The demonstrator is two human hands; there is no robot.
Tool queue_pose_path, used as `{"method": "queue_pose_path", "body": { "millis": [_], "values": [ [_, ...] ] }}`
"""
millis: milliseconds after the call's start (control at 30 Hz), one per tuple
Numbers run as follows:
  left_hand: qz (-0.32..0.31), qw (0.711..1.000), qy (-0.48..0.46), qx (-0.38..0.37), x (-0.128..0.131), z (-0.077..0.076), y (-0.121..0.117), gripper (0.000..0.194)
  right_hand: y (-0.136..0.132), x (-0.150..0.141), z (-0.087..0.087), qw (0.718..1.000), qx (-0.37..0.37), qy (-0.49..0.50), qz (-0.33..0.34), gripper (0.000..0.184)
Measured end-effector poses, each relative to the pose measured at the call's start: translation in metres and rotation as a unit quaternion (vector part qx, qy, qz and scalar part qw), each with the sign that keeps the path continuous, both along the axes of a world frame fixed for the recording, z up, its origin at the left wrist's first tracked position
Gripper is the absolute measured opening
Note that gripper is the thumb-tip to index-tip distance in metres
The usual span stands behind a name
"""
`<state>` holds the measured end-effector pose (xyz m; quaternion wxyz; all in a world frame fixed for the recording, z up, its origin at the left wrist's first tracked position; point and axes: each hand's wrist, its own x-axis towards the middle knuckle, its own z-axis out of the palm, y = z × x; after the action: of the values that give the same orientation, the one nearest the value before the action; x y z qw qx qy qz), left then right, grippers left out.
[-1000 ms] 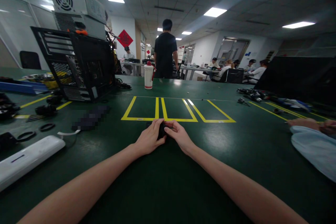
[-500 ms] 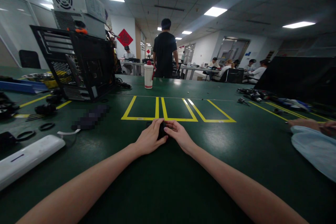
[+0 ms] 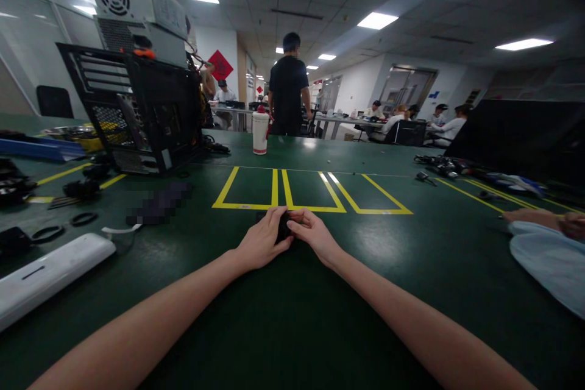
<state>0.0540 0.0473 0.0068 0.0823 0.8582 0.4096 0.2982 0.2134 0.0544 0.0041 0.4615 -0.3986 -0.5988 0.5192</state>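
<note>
A small black part (image 3: 283, 226) is between my two hands, low over the green table (image 3: 292, 323). My left hand (image 3: 261, 239) wraps round its left side, fingers over the top and thumb beneath. From the right, my right hand (image 3: 314, 235) grips the same part with thumb and bent fingers. Fingers cover most of it, so its exact kind cannot be made out. Just beyond both hands, yellow tape outlines (image 3: 278, 208) mark the tabletop.
On the left stand a black computer case (image 3: 137, 109) with power supplies (image 3: 137, 0) on top, black rings (image 3: 84, 219) and a white elongated device (image 3: 55, 280). A white bottle (image 3: 260, 133) is ahead. At right are cables (image 3: 441, 164) and another person's sleeved arm (image 3: 546, 250).
My hands keep nearly the same hold on the black part. The view has shifted slightly, and the standing person ahead has turned their head to the right.
</note>
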Motion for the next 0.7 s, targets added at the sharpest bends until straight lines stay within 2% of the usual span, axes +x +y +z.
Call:
{"method": "queue_pose_path", "body": {
  "millis": [100, 267, 400, 533, 700],
  "values": [
    [0.001, 1.000, 0.003, -0.008, -0.0011, 0.0019, -0.0015, 0.053, 0.0009, 0.0016, 0.0019, 1.000, -0.015, -0.004, 0.022, 0.031],
    [-0.011, 1.000, 0.003, -0.017, -0.0026, 0.0036, -0.0026, 0.051, 0.0007, 0.0049, 0.0064, 0.998, 0.021, -0.018, 0.056, 0.033],
    [-0.010, 1.000, -0.004, -0.013, -0.0019, 0.0024, -0.0012, 0.052, 0.0002, 0.0043, 0.0072, 0.999, 0.013, -0.015, 0.043, 0.025],
    [-0.010, 1.000, -0.003, -0.011, -0.0015, 0.0023, -0.0012, 0.053, 0.0019, 0.0029, 0.0059, 0.999, 0.007, -0.026, 0.020, 0.029],
    [-0.006, 1.000, -0.003, -0.011, -0.0014, 0.0006, -0.0006, 0.052, 0.0029, 0.0040, 0.0071, 0.998, 0.012, -0.018, 0.053, 0.031]
  ]
}}
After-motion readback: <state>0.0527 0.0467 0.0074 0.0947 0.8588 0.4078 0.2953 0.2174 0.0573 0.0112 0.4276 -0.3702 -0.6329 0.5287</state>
